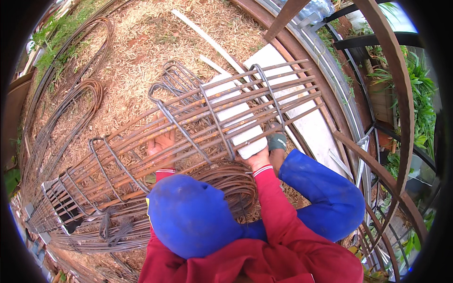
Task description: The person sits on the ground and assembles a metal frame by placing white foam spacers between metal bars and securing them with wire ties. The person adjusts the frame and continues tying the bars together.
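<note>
A long cage of rusty steel rebar (pixel 188 120) lies slantwise in front of me, its bars ringed by several bent stirrups (pixel 214 120). Under its right part is a thick white slab (pixel 238 120) whose material I cannot tell. My right hand (pixel 258 159) is closed round the slab's near end, close to a stirrup; some fingers are hidden beneath. My left hand (pixel 161 143) is under the bars at the cage's middle, fingers spread and partly covered by the rods. Loose stirrups (pixel 181 78) lie bunched just beyond the cage.
Coiled rebar (pixel 236 184) lies beside my knee, with long rods and tie wire (pixel 118 231) at lower left. Looped rods (pixel 89 89) rest on the dry litter at left. A white board (pixel 302 108) and curved brown metal bars (pixel 391 70) stand at right.
</note>
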A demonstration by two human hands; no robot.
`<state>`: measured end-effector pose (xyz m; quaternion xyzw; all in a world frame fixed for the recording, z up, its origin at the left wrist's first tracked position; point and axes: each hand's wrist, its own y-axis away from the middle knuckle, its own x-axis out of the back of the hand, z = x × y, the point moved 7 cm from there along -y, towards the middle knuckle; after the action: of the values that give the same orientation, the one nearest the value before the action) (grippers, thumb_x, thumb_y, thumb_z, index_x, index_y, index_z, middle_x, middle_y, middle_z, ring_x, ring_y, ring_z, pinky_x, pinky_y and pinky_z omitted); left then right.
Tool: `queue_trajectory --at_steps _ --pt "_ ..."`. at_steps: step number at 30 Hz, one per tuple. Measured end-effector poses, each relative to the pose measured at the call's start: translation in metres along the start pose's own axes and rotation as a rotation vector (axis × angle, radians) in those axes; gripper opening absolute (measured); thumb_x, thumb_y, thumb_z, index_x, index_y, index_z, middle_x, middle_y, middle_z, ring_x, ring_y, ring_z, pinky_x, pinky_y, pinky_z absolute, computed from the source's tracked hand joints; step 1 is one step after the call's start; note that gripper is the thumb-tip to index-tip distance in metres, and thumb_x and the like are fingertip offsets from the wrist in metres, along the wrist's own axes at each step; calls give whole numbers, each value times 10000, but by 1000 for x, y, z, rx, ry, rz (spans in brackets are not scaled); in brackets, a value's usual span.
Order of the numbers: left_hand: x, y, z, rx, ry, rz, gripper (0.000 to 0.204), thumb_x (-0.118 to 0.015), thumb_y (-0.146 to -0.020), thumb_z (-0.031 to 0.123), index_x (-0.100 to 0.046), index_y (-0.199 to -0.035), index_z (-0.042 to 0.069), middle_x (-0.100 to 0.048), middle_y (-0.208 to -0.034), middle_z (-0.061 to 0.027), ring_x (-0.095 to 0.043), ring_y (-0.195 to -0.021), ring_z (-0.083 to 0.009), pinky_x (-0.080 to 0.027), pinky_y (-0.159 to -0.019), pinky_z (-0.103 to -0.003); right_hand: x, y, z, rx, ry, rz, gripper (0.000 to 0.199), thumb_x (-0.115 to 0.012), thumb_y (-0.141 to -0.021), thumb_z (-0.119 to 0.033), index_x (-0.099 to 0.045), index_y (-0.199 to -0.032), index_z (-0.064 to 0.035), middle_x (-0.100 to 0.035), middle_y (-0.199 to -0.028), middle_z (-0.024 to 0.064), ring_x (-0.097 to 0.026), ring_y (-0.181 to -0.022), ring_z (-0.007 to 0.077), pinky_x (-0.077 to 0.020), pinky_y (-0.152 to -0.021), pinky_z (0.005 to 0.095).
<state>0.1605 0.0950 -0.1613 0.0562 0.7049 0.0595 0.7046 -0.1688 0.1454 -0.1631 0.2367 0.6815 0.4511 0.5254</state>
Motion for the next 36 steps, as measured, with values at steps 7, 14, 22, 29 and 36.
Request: queue_trajectory --at_steps 7,14,22,29,36 --pt "5 5 -2 6 -68 53 556 -427 -1078 366 -378 -1517 28 -349 -1599 -189 -321 -1484 -352 -225 -1255 -519 -47 86 -18 -34 1826 350 361 -506 -1010 -395 -673 -1081 -83 -690 -921 82 -635 -762 210 -488 -654 409" --pt "13 14 -7 -15 -133 101 550 -443 -1074 356 -387 -1510 25 -368 -1587 -190 -341 -1473 -350 -246 -1244 -512 -272 116 -39 939 2257 -361 339 -565 -962 -263 -660 -832 35 -640 -774 257 -632 -781 460 -491 -719 499" --pt "18 34 -22 -67 -212 153 542 -460 -1070 344 -397 -1502 22 -390 -1573 -192 -363 -1460 -348 -270 -1232 -504 -320 -28 -8 730 2538 -704 439 -493 -1019 -403 -704 -999 -18 -686 -913 266 -641 -936 441 -477 -857 506" --pt "19 48 -33 -68 -331 206 536 -475 -1066 333 -406 -1494 19 -408 -1561 -194 -383 -1448 -346 -291 -1222 -497 -313 -37 -22 824 2506 -712 426 -509 -1003 -387 -675 -863 -20 -666 -806 255 -634 -827 455 -464 -786 539" --pt "2 80 -31 20 -562 256 530 -490 -1062 323 -415 -1487 16 -427 -1549 -195 -403 -1437 -344 -312 -1212 -491 -312 -36 -26 888 2490 -653 421 -523 -979 -401 -690 -831 -44 -685 -819 241 -649 -832 448 -483 -787 536"
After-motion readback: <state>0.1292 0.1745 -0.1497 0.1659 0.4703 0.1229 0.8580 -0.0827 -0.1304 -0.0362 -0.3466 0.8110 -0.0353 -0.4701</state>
